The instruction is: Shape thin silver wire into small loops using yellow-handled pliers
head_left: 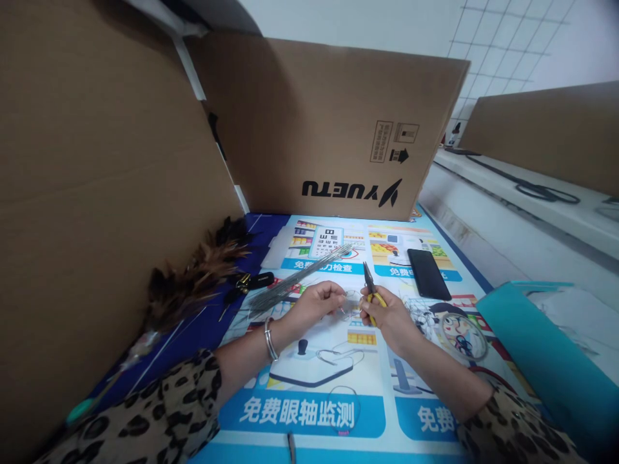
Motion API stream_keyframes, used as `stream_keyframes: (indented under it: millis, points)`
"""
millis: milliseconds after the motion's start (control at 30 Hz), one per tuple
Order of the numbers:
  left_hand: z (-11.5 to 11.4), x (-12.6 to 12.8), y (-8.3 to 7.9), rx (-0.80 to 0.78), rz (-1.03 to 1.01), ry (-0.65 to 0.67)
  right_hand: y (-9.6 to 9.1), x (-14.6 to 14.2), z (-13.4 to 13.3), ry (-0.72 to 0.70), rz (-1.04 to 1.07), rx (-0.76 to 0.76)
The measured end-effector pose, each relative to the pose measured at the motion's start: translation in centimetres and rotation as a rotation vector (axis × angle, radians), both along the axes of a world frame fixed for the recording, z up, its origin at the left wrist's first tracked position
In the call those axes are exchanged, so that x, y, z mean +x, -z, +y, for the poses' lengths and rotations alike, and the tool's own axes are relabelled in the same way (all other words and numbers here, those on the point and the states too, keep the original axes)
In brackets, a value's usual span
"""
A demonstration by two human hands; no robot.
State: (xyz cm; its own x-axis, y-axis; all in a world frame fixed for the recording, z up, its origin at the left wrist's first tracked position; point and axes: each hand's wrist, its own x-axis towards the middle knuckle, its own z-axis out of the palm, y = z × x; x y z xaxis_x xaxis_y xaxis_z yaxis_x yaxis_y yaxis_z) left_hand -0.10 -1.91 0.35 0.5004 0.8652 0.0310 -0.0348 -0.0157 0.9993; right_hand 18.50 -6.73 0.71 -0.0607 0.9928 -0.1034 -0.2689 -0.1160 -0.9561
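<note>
My left hand (324,301), with a silver bangle at its wrist, is closed in a pinch on a thin wire (344,311) over the printed table cover. My right hand (389,319) is wrapped round pliers (376,300) with yellow handles, their dark jaws pointing up and away. Between the two hands the wire seems to curve in a faint loop; its exact shape is hard to make out. Just beyond my left hand lies a bundle of straight thin metal wires (294,277). Nearer me, another thin wire ring (356,403) rests on the cover.
Cardboard walls (338,116) stand at the back and left. A feather duster (193,283) and keys with a black fob (261,280) lie left. A black phone (428,274) lies right, near a turquoise box (541,341). Scissors (546,191) sit on the right ledge.
</note>
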Motion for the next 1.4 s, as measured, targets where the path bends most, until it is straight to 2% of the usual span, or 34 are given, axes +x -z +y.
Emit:
stream_keyframes:
  millis: [300,567,833,1000,1200,1400]
  points:
    - [-0.2,-0.1,-0.4,0.001,0.044,-0.015,-0.3,-0.2,0.0,0.021,-0.031,-0.012]
    - [0.2,0.0,0.1,-0.028,0.018,-0.038,-0.6,-0.3,-0.1,0.04,-0.054,0.012]
    - [0.1,-0.2,0.0,0.005,0.093,-0.043,-0.7,-0.2,-0.1,0.046,-0.085,0.015]
    - [-0.2,0.0,-0.2,0.011,0.106,0.007,-1.2,-0.2,-0.1,0.091,-0.161,0.069]
    - [-0.5,0.3,0.2,0.05,0.148,0.107,-1.4,-0.5,-0.2,0.024,-0.28,0.141]
    - [-0.6,0.3,0.1,0.097,0.158,0.073,-1.1,-0.7,-0.1,0.069,-0.39,0.145]
